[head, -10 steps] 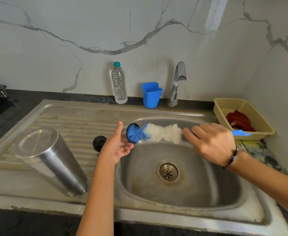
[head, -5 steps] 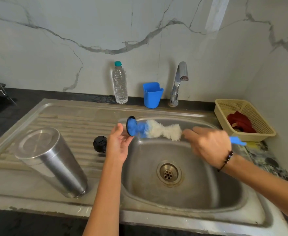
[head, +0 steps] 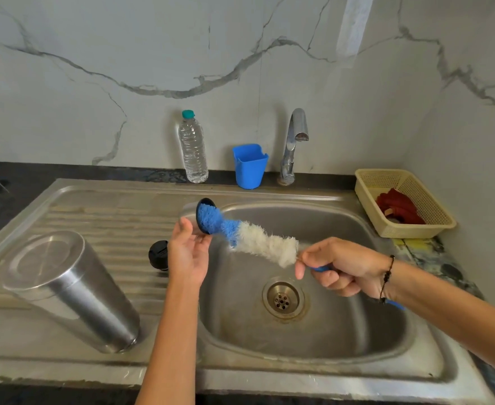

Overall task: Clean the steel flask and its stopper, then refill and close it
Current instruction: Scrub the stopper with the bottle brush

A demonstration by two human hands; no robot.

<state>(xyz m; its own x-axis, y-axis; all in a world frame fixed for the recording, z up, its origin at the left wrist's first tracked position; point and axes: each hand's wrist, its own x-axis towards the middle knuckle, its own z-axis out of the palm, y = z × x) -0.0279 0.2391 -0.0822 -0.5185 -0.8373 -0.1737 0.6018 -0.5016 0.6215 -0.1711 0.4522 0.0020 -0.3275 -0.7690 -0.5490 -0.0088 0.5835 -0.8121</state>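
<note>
Fingers of the left hand (head: 188, 252) loosely pinch a small dark cap (head: 203, 216) over the sink (head: 357, 331) while the right hand (head: 344, 268) grips a bottle brush (head: 258, 241) scrubbing it; that loose hold could drop it, with the steel flask (head: 70, 290) inverted on the drainboard and the black stopper (head: 158, 255) beside it.

Two hands (head: 189, 252), one steel flask (head: 70, 290), one brush (head: 258, 242), one water bottle (head: 193, 147), one blue cup (head: 249, 166), one basket (head: 398, 182)

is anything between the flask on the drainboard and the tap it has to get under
Yes: both hands work over the sink between the flask and the tap, left hand holding the cap, right hand gripping the brush.
</note>
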